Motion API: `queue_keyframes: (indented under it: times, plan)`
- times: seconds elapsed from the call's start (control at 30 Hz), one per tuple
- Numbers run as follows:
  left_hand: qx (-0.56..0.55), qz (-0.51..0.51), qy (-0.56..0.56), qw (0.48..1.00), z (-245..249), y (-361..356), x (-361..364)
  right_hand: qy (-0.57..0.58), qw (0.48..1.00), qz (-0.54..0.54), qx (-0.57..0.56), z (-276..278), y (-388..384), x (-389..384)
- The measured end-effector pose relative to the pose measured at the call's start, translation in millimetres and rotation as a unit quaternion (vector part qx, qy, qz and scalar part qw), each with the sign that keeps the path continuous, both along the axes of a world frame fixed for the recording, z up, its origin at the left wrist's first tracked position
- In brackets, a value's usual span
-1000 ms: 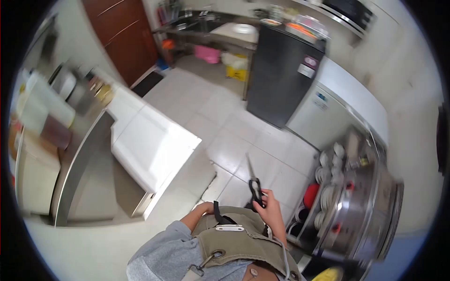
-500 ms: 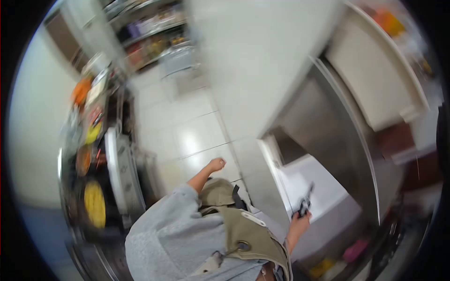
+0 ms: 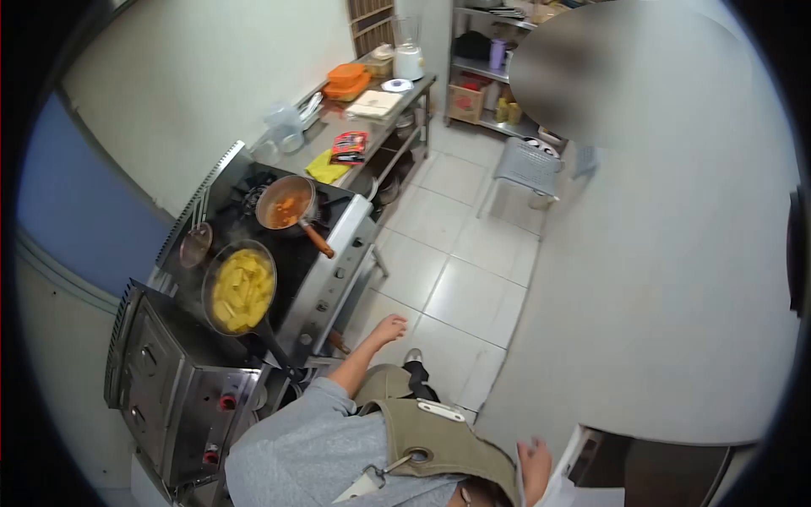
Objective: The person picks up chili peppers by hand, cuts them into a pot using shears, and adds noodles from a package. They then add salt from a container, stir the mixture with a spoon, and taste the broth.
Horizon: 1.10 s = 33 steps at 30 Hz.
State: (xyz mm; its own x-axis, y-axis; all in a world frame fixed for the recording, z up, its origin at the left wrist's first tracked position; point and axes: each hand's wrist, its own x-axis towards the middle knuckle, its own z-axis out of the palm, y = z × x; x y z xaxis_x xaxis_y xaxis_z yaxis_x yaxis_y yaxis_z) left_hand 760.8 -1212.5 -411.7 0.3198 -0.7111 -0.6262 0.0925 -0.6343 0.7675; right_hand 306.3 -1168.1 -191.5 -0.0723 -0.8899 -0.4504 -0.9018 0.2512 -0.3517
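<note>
To my left I have the black-topped steel stove (image 3: 296,269), the round dark frying pan of yellow pieces (image 3: 209,296) on its near end and the round metal saucepan with a wooden handle (image 3: 287,188) beyond. Nearer me, beside the stove, stands the boxy steel appliance (image 3: 160,372). Past the stove I find the long steel table (image 3: 325,133), bearing the yellow cloth (image 3: 325,169), the red packet (image 3: 349,147) and, farther along, the white-based blender (image 3: 409,59). Ahead, the grey perforated stool (image 3: 525,162) stands before the metal shelf rack (image 3: 481,69).
</note>
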Motion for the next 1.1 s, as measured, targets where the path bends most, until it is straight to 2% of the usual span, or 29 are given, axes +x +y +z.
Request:
queue_keyframes:
  times: [0.03,0.07,0.1,0.2,0.27,0.33,0.37,0.43,0.47,0.5,0.53,0.6,0.67,0.77,0.87,0.93,0.97,1.1]
  plan:
    - [-0.023,0.008,0.006,1.0,19.2,-6.0,9.7,-0.07,0.996,0.034,0.033,16.5,-40.1,49.9]
    - [-0.047,0.017,0.016,0.999,39.5,-16.2,19.7,-0.077,0.992,0.102,-0.012,4.1,-68.8,84.9]
    - [-0.046,0.028,0.02,0.998,58.8,-22.0,26.5,-0.098,0.976,0.184,-0.059,14.8,-97.0,126.4]
    - [-0.091,-0.037,0.028,0.995,117.3,-35.8,55.9,-0.135,0.927,0.339,-0.092,43.1,-171.5,245.2]
    - [-0.143,-0.067,0.042,0.987,129.2,-37.2,77.5,-0.129,0.887,0.431,-0.099,56.1,-211.2,309.6]
    - [-0.229,-0.055,0.066,0.97,110.3,-31.5,95.6,-0.165,0.842,0.506,-0.088,50.9,-249.4,365.1]
    - [-0.215,-0.043,0.063,0.974,125.8,-31.4,103.1,-0.192,0.82,0.535,-0.063,51.2,-268.0,395.4]
    - [-0.21,-0.013,0.057,0.976,167.4,-28.3,114.6,-0.242,0.79,0.563,-0.005,34.7,-305.7,455.2]
    - [-0.2,0.01,0.095,0.975,179.1,-26.5,121.0,-0.266,0.771,0.578,0.014,20.1,-326.2,484.2]
    - [-0.186,0.034,0.137,0.972,180.6,-26.2,126.7,-0.324,0.75,0.576,0.027,-8.2,-353.4,517.0]
    - [-0.202,0.027,0.128,0.971,174.2,-28.8,135.2,-0.377,0.729,0.568,0.051,-36.0,-377.3,547.1]
    - [-0.233,0.045,0.106,0.966,182.2,-38.3,148.3,-0.405,0.732,0.537,0.108,-59.3,-414.3,613.8]
    - [-0.249,0.106,0.119,0.955,183.2,-56.8,159.5,-0.405,0.769,0.476,0.136,-82.8,-447.9,681.5]
    - [-0.277,0.181,0.062,0.942,178.9,-100.4,179.5,-0.382,0.79,0.45,0.167,-106.4,-500.5,777.4]
    - [-0.273,0.213,0.045,0.937,177.5,-149.9,198.4,-0.354,0.76,0.545,0.014,-140.8,-551.9,867.8]
    - [-0.25,0.214,0.004,0.944,166.0,-171.4,201.5,-0.286,0.772,0.559,0.1,-155.9,-586.2,924.1]
    - [-0.247,0.243,0.005,0.938,172.4,-174.9,200.3,-0.269,0.768,0.578,-0.055,-202.4,-612.7,954.0]
    - [-0.222,0.346,0.01,0.912,175.9,-167.4,196.7,-0.204,0.736,0.642,-0.057,-205.8,-617.5,1006.0]
